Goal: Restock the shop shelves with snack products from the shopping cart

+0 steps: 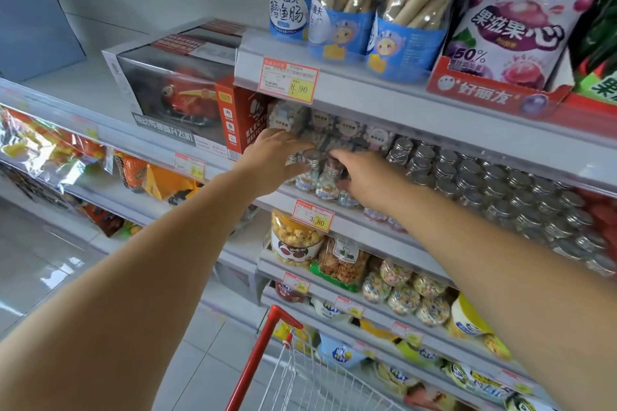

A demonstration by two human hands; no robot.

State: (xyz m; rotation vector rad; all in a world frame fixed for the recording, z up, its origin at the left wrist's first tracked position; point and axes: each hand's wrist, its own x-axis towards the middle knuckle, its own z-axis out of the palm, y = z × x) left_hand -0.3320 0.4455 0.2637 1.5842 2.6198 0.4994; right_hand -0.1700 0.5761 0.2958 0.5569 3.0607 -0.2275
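Both hands on little jars at the shelf

Head cam: left hand (273, 160) fingers wrapped round a silver-lid jar (311, 166), right hand (364, 181) fingers grabbing the next jar (330, 177), just beside it. Both are at the shelf (354, 227) front. More jars (500, 183) are lined up right of the right fingers, cart (279, 324) well below.

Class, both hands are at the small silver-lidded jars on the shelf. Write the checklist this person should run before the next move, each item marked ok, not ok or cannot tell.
1. Left hand grips left jar: ok.
2. Right hand grips right jar: ok.
3. Both jars upright: ok.
4. Jar bases seated on the shelf: cannot tell, hands hide them.
5. Matching stocked jars alongside: ok.
6. Shopping cart close below: ok.
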